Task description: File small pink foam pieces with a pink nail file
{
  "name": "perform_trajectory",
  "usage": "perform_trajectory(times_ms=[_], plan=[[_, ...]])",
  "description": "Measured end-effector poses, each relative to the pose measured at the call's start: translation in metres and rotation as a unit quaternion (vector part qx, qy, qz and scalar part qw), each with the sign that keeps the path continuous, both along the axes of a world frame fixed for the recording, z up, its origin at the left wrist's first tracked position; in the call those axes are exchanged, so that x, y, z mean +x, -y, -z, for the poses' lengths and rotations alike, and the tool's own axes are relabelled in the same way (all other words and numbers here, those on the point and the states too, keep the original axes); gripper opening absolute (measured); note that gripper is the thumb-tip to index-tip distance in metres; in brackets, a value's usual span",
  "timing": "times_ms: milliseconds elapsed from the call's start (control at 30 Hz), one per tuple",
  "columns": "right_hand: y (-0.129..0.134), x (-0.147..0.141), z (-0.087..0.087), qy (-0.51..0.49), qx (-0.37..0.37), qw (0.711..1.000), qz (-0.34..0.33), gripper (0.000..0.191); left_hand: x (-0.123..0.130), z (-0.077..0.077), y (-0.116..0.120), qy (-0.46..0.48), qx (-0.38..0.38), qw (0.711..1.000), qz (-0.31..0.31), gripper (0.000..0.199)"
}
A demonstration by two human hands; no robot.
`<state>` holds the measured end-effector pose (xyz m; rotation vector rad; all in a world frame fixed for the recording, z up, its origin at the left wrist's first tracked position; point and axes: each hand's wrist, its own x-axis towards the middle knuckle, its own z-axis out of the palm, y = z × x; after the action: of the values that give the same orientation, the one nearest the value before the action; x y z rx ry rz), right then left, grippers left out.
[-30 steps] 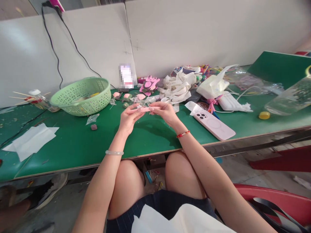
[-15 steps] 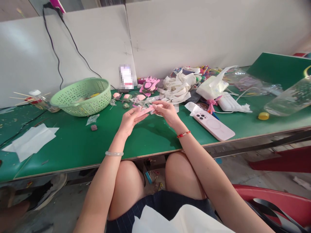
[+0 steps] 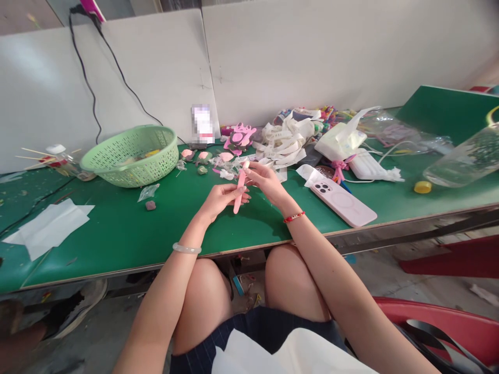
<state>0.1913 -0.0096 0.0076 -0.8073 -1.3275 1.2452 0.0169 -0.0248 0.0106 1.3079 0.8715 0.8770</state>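
Above the green table [image 3: 117,234], the left hand [image 3: 220,201] is pressing its fingers together against a pink foam strip [image 3: 239,189], and the right hand [image 3: 267,182] is pinching the strip's top end. That strip is standing up between the 2 hands.

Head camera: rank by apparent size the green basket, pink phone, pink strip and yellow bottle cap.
Green basket, pink phone, pink strip, yellow bottle cap. The strip is held nearer the camera than the cap, so that gap may be overstated.

Craft workshop: green workbench [image 3: 117,234] w/ pink foam cutouts [image 3: 239,136], white partition boards [image 3: 312,57] behind.
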Motion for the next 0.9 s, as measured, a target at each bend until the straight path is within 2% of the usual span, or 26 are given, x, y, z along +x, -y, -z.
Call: perform_trajectory(times_ms=[200, 333, 500, 900], plan=[[0.0011, -0.0029, 0.0022, 0.044, -0.016, 0.998, -0.038, 0.040, 0.0045, -0.0004, 0.0009, 0.009, 0.031, 0.999, -0.026, 0.045], [0.0018, -0.0032, 0.0020, 0.031, 0.002, 0.999, -0.027, 0.037, 0.0047, -0.0014, 0.0023, -0.004, 0.041, 0.999, -0.018, 0.046], [0.0013, -0.0034, 0.0024, 0.021, -0.019, 0.999, -0.021, 0.037, 0.0049, -0.0007, 0.0018, -0.012, 0.047, 0.999, -0.015, 0.043], [-0.0012, -0.0035, 0.0054, 0.009, -0.004, 1.000, 0.008, 0.037, 0.0061, 0.0018, 0.0017, -0.037, 0.040, 0.998, 0.011, 0.041]])
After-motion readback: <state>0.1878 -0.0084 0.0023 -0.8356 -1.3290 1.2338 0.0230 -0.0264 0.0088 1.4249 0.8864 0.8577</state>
